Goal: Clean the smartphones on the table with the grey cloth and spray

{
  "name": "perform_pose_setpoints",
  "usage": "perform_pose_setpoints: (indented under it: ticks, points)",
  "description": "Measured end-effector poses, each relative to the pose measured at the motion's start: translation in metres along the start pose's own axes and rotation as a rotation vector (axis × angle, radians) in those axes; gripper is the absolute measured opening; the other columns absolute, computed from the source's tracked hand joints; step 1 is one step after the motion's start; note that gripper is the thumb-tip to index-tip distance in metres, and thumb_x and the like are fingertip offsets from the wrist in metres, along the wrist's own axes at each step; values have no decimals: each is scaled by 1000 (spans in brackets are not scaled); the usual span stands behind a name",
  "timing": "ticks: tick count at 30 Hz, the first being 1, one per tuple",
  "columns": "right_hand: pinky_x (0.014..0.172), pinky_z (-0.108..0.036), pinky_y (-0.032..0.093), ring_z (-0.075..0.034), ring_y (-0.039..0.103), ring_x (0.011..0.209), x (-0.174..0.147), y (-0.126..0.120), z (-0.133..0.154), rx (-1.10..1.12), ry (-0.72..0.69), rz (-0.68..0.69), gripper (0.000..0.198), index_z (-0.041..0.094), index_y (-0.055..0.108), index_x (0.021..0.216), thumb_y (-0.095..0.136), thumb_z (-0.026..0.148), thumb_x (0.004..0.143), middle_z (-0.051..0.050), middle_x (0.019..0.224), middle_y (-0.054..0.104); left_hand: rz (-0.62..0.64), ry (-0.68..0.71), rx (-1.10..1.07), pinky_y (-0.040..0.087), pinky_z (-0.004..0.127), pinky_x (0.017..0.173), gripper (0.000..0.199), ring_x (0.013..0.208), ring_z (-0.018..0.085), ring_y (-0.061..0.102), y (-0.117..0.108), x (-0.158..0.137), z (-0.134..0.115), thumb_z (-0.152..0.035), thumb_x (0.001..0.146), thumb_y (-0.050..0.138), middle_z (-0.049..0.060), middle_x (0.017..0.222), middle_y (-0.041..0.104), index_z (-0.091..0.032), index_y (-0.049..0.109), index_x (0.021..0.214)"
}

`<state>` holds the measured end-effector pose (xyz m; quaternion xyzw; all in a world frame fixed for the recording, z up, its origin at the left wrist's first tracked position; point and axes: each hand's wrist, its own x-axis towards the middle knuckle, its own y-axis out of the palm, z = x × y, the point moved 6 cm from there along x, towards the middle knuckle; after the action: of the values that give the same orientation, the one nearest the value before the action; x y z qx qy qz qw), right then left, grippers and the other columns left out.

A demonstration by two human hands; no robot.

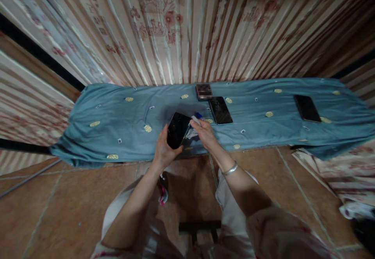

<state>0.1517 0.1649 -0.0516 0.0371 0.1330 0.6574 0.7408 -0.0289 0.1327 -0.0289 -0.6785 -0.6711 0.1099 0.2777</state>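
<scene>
A dark, glossy phone [177,131] is tilted above the blue cloth, its black face up. My left hand [165,149] is closed around its lower left edge and corner. At the phone's right side, my right hand [203,132] is closed in a pinch on a small white object [195,120] whose kind I cannot make out. Just beyond those fingers shows a small blue piece [199,115]; whether it joins the white object I cannot tell. A crumpled whitish patch [191,134] shows between phone and right hand. A second dark phone [221,110] lies right of my hands.
The blue cloth [131,114] with yellow prints covers a long low surface. A small dark box [204,91] lies behind the second phone. Another dark phone [307,108] rests far right. Pleated curtains [164,28] hang behind; brown floor tiles [73,212] lie in front.
</scene>
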Motion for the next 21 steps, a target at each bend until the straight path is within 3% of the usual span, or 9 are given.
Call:
perform_pose_setpoints:
  ticks: [8, 14, 16, 19, 21]
  points:
    - [51, -23, 31, -9, 41, 51, -7, 0, 13, -63, -64, -34, 34, 21, 60, 66, 70, 53, 71, 8, 52, 47, -3, -30, -64, 35, 48, 112, 91, 129, 32, 50, 5, -3, 3, -32, 57, 80, 16, 136, 55, -15, 44, 139]
    - [57, -23, 40, -11, 51, 57, -15, 17, 12, -54, -22, 132, 40, 21, 66, 73, 71, 60, 68, 4, 63, 60, -16, -12, -61, 35, 49, 112, 95, 129, 32, 50, 9, 1, -2, -31, 55, 83, 17, 137, 53, -15, 43, 140]
    - [58, -23, 41, -11, 52, 58, -16, 17, 12, -55, -32, 126, 42, 21, 65, 70, 71, 63, 68, 4, 62, 61, -8, -23, -95, 34, 49, 112, 97, 130, 33, 49, 10, 3, -6, -35, 53, 85, 17, 138, 53, -16, 45, 139]
    - [59, -23, 42, -13, 55, 61, -15, 9, 12, -35, -35, 74, 44, 21, 63, 67, 71, 64, 67, 4, 60, 60, -2, -115, -241, 34, 47, 112, 94, 132, 32, 48, 10, 6, -5, -44, 54, 85, 17, 139, 53, -17, 49, 136]
    - [57, -24, 42, -13, 56, 61, -13, 3, 10, -8, -1, 55, 44, 21, 62, 65, 72, 64, 66, 4, 58, 59, -16, -231, -401, 39, 43, 108, 82, 126, 29, 54, 8, 8, 3, -50, 60, 81, 15, 133, 59, -17, 54, 131]
